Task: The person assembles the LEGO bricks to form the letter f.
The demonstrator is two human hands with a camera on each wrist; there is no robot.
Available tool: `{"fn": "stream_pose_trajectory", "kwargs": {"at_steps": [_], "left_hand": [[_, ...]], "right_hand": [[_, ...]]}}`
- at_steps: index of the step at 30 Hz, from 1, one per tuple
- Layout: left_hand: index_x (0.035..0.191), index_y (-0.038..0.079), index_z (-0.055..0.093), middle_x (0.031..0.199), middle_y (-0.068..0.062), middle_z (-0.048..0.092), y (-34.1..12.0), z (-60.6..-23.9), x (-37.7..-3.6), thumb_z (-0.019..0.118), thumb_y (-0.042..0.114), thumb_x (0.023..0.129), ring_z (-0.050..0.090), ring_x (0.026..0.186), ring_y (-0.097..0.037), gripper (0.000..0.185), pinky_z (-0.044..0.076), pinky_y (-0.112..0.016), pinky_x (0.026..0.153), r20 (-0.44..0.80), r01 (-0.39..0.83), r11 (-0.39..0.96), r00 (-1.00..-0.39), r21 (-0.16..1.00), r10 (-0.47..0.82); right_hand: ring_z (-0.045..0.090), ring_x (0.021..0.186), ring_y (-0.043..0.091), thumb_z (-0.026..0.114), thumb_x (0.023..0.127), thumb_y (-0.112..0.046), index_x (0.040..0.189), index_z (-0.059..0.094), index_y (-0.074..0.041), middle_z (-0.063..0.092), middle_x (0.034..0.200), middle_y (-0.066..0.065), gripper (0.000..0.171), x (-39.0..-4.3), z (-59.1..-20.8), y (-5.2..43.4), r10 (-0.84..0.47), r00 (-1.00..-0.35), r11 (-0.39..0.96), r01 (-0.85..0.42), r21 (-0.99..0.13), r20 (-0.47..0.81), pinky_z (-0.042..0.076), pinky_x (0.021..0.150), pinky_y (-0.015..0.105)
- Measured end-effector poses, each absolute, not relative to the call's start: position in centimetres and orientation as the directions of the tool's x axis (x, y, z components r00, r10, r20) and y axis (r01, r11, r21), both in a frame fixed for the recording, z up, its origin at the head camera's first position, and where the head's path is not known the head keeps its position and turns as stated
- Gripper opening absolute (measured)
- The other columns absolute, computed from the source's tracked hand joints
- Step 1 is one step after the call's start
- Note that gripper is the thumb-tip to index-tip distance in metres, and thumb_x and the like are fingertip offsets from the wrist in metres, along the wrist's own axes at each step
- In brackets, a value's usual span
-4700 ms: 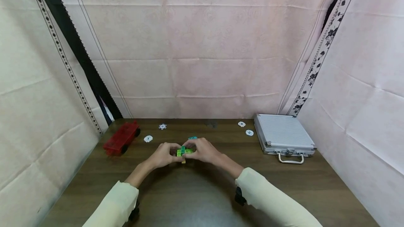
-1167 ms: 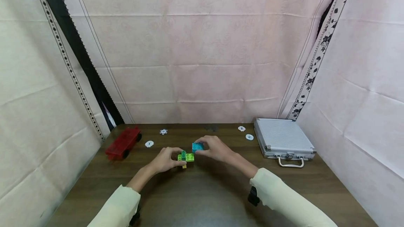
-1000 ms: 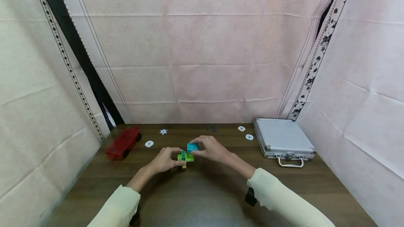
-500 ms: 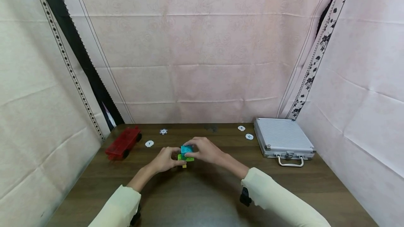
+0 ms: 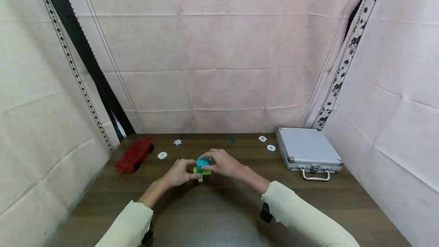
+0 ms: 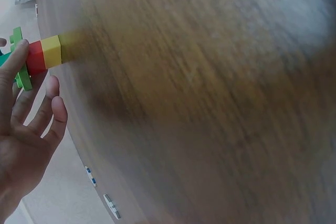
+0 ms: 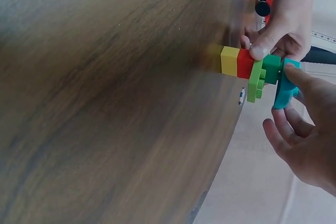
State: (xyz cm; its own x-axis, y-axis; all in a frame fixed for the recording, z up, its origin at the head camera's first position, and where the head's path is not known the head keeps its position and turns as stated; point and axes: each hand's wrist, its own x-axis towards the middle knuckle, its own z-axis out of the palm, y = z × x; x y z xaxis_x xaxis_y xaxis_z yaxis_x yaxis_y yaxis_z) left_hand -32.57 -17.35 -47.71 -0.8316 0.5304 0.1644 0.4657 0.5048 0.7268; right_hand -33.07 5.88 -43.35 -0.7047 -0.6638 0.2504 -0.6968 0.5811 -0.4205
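Note:
A small tower of toy building bricks stands on the table between the hands. From the table upward it has a yellow brick [image 7: 229,61], a red brick [image 7: 244,64], a wide lime green brick [image 7: 255,82] and a dark green brick [image 7: 271,68]. My left hand [image 5: 177,173] pinches the tower at the lime green brick between thumb and fingers. Above the dark green brick, my right hand [image 5: 223,163] pinches a turquoise brick [image 5: 203,162] with a curved side. A thin dark line shows between these two; whether they are joined I cannot tell.
At the left stands a red toy car [image 5: 133,155] with black wheels. Poker chips lie behind the hands, one [image 5: 162,155] on the left and one [image 5: 271,148] on the right among them. A silver case [image 5: 308,148] sits at the right, its handle toward me.
Earlier both hands held the tower and the turquoise brick lay behind it. My right hand then picked that brick up and moved it left over the tower. Little has changed in the last half second.

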Motion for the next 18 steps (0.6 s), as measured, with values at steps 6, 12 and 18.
{"fn": "stream_pose_trajectory", "kwargs": {"at_steps": [6, 12, 18], "left_hand": [[0.119, 0.012, 0.071, 0.106, 0.000, 0.074, -17.21, -47.76, -32.72, 0.080, 0.025, 0.094, 0.072, 0.081, -0.019, 0.029, 0.057, -0.028, 0.070, 0.153, 0.453, 0.519, -0.840, 0.725, 0.520], [0.120, 0.010, 0.071, 0.103, 0.000, 0.075, -17.20, -47.83, -32.60, 0.079, 0.023, 0.095, 0.071, 0.074, -0.019, 0.029, 0.056, -0.028, 0.070, 0.162, 0.463, 0.533, -0.841, 0.708, 0.515], [0.121, 0.009, 0.071, 0.108, -0.003, 0.074, -17.32, -47.88, -32.59, 0.080, 0.023, 0.095, 0.071, 0.079, -0.019, 0.031, 0.057, -0.028, 0.067, 0.173, 0.461, 0.515, -0.843, 0.723, 0.510]], "right_hand": [[0.066, 0.101, 0.012, 0.074, 0.099, -0.023, 0.132, 0.071, -0.013, 0.069, 0.117, 0.004, 0.035, -33.02, -43.18, 6.02, -0.660, -0.712, 0.586, -0.688, -0.428, 0.240, 0.054, 0.082, 0.020], [0.066, 0.101, 0.013, 0.075, 0.098, -0.023, 0.131, 0.071, -0.013, 0.069, 0.117, 0.004, 0.035, -33.16, -43.20, 5.86, -0.666, -0.712, 0.597, -0.687, -0.415, 0.221, 0.054, 0.083, 0.020], [0.066, 0.100, 0.011, 0.075, 0.098, -0.028, 0.130, 0.072, -0.015, 0.069, 0.117, 0.003, 0.035, -33.32, -43.27, 5.70, -0.667, -0.712, 0.600, -0.689, -0.406, 0.220, 0.054, 0.081, 0.020]]}}
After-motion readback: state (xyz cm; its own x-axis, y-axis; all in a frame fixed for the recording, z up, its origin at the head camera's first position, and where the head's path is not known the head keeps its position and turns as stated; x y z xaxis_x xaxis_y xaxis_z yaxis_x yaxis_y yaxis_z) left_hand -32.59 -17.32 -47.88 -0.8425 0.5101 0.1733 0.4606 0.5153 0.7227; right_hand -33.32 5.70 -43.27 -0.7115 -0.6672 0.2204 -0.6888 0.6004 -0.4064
